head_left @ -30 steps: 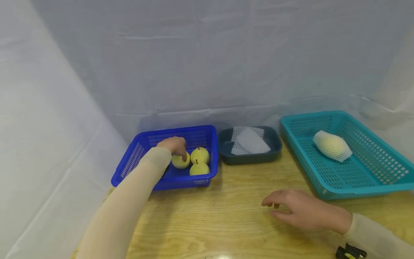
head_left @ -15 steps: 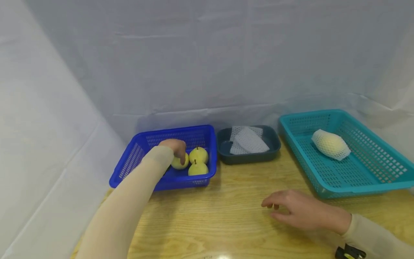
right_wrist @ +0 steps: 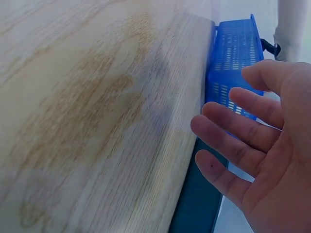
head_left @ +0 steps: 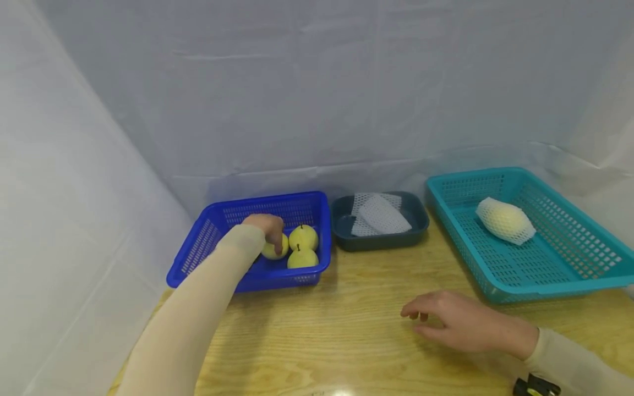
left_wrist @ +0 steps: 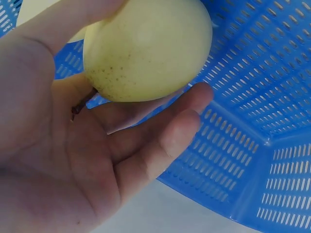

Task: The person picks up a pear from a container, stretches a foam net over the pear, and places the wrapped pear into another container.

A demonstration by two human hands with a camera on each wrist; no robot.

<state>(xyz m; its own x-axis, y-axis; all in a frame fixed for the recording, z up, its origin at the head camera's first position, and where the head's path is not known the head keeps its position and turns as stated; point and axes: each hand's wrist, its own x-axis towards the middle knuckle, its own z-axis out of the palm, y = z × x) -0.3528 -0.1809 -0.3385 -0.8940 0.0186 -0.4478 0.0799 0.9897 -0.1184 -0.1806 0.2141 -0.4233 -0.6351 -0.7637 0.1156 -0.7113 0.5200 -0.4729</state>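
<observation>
My left hand (head_left: 267,226) is down in the blue basket (head_left: 324,242) and grips a pale yellow pear (head_left: 271,252). In the left wrist view the thumb lies against that pear (left_wrist: 150,48), its stem points toward the palm, and fingers curve along its other side. Two more pears stand at the basket's right: a rear pear (head_left: 304,236) and a front pear (head_left: 302,258). Over the wooden table my right hand (head_left: 460,322) hangs with loosely bent fingers and holds nothing; the right wrist view shows its palm (right_wrist: 286,165).
Between the baskets is a dark green tray (head_left: 381,242) holding white foam net sleeves (head_left: 383,214). At the right a teal basket (head_left: 559,289) contains a fruit in a foam net (head_left: 505,220). White sheeting (head_left: 307,99) closes off the back and left.
The left hand stays at the same pear, its fingers settling slightly lower around it. The right hand keeps its place. The head view shifts slightly.
</observation>
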